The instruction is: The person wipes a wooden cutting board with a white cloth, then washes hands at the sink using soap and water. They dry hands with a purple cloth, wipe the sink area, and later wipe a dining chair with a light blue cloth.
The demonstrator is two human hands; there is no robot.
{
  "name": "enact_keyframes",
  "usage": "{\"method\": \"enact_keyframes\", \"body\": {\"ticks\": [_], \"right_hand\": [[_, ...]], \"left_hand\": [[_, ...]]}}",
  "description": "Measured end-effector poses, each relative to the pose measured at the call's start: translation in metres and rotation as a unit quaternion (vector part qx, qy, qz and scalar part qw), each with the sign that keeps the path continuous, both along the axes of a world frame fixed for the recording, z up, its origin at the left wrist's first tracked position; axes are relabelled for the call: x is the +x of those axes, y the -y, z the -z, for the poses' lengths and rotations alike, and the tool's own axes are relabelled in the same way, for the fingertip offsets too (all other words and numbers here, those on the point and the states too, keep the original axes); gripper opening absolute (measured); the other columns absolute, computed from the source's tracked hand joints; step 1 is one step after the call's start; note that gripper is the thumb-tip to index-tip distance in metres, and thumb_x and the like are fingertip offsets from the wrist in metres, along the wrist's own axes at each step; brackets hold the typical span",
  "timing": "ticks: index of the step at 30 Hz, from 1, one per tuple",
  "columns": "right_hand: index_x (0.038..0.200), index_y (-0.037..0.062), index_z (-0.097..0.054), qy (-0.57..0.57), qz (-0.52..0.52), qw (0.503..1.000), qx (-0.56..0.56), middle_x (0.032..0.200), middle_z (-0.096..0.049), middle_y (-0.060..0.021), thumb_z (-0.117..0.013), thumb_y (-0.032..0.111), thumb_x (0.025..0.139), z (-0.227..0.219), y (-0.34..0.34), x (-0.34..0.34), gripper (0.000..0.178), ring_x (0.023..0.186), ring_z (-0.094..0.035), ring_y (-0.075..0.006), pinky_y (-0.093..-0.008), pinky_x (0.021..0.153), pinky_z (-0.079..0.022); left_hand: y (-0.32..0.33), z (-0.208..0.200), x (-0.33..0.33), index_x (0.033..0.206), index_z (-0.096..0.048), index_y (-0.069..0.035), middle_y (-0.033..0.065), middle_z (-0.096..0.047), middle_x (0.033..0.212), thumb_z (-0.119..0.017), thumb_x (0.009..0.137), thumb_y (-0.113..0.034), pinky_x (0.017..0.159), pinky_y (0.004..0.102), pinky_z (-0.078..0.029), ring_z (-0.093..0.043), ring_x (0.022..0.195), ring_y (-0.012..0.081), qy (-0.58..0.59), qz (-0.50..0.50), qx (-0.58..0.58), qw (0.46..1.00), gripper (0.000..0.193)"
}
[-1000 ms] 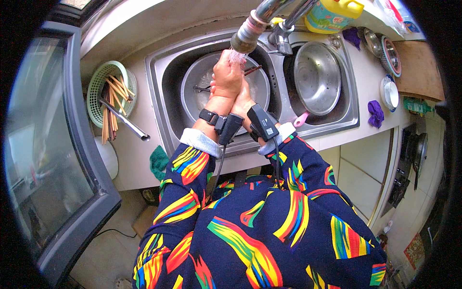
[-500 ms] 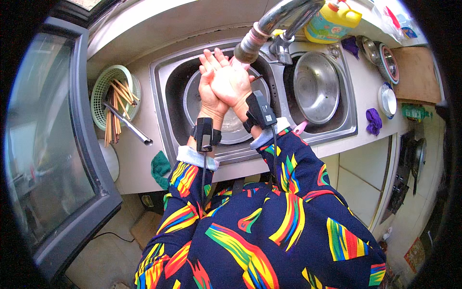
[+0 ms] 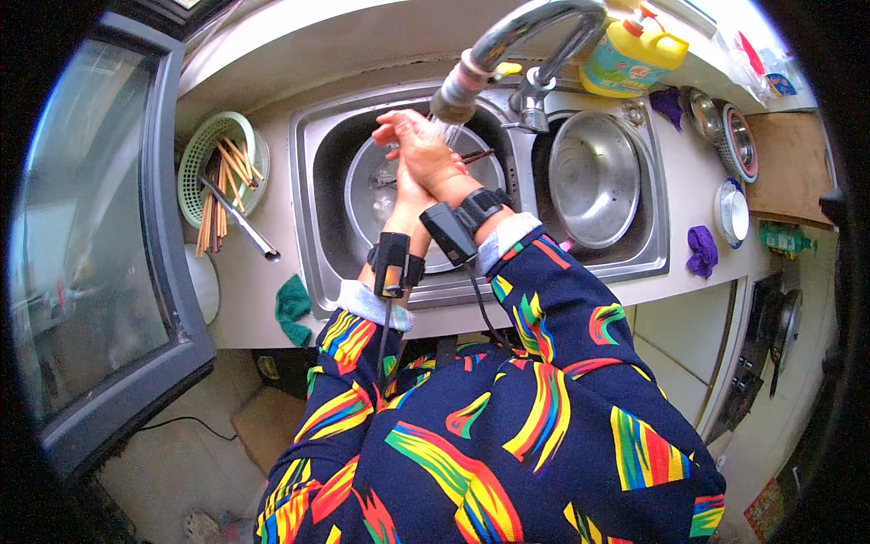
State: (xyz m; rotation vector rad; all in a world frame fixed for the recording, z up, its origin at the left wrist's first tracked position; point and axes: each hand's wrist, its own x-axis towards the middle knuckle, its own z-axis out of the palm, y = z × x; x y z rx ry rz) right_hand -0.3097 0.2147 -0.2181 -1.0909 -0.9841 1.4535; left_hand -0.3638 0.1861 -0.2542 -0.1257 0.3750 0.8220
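Observation:
Under the faucet (image 3: pixel 456 98), water runs down beside my two hands over the left sink basin. My right hand (image 3: pixel 424 156) lies across the left one, its fingers stretched toward the upper left and slightly bent. My left hand (image 3: pixel 408 192) is pressed beneath it, its fingers mostly hidden. No object shows in either hand. Below them a round metal bowl (image 3: pixel 361 201) stands in the basin with water in it. A dark, thin stick-like thing (image 3: pixel 478 156) lies across the bowl just right of my hands. Both wrists wear black strapped devices.
The right basin holds another metal bowl (image 3: pixel 594 181). To the left, chopsticks and a metal tube rest in a green basket (image 3: pixel 192 172). A green cloth (image 3: pixel 292 310) lies on the counter; a purple cloth (image 3: pixel 701 251) is on the right. A yellow jug (image 3: pixel 630 59) stands behind the faucet.
My right hand has turned from palm up to lying across the left. Both hands have shifted slightly down and left, and running water now shows beside them.

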Motion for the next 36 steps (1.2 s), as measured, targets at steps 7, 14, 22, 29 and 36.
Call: {"method": "enact_keyframes", "body": {"ticks": [7, 14, 22, 29, 36], "right_hand": [[0.098, 0.0049, -0.057, 0.556, -0.097, 0.801, 0.199, 0.094, -0.061, -0.0150, -0.053, 0.011, 0.078, 0.016, 0.021, 0.020, 0.021, 0.088, -0.061, -0.0338, -0.0419, 0.074, -0.050], [0.099, 0.0041, -0.066, 0.259, -0.187, 0.945, 0.066, 0.102, -0.065, -0.0105, -0.059, 0.017, 0.082, -0.017, 0.068, 0.108, 0.023, 0.093, -0.061, -0.0209, -0.0319, 0.079, -0.049], [0.110, 0.0001, -0.052, -0.222, 0.140, 0.960, -0.098, 0.099, -0.060, -0.0103, -0.046, 0.017, 0.094, -0.098, 0.020, 0.322, 0.024, 0.091, -0.059, -0.0193, -0.0312, 0.081, -0.051], [0.111, -0.0043, -0.049, -0.401, 0.096, 0.908, -0.075, 0.106, -0.057, -0.0168, -0.043, 0.015, 0.095, -0.128, -0.054, 0.368, 0.026, 0.096, -0.059, -0.0250, -0.0340, 0.085, -0.052], [0.118, -0.0071, -0.045, -0.472, 0.095, 0.870, -0.102, 0.119, -0.051, -0.0209, -0.036, 0.013, 0.097, -0.130, -0.066, 0.369, 0.030, 0.110, -0.054, -0.0291, -0.0378, 0.097, -0.046]], "left_hand": [[-0.011, 0.012, -0.005, 0.092, -0.053, 0.000, 0.0129, -0.059, 0.082, -0.039, 0.093, -0.048, 0.072, 0.0369, -0.050, -0.059, 0.077, 0.0251, -0.175, -0.065, 0.022, 0.982, 0.050], [0.033, -0.021, 0.033, 0.096, -0.056, -0.003, 0.0094, -0.061, 0.088, -0.035, 0.098, -0.034, 0.074, 0.0348, -0.050, -0.060, 0.080, 0.0220, -0.327, -0.069, 0.083, 0.939, 0.037], [0.032, -0.113, 0.146, 0.134, -0.035, 0.004, 0.0204, -0.040, 0.137, -0.046, 0.089, -0.011, 0.108, 0.0341, -0.025, -0.034, 0.131, 0.0274, -0.492, 0.114, 0.570, 0.649, 0.049], [-0.105, -0.202, 0.270, 0.133, -0.036, 0.002, 0.0250, -0.036, 0.137, -0.049, 0.079, -0.006, 0.108, 0.0394, -0.028, -0.033, 0.130, 0.0343, -0.674, -0.075, 0.695, 0.238, 0.056], [-0.136, -0.195, 0.288, 0.129, -0.045, -0.004, 0.0145, -0.046, 0.132, -0.050, 0.080, -0.009, 0.104, 0.0393, -0.032, -0.042, 0.124, 0.0272, -0.687, -0.021, 0.724, 0.064, 0.049]]}}
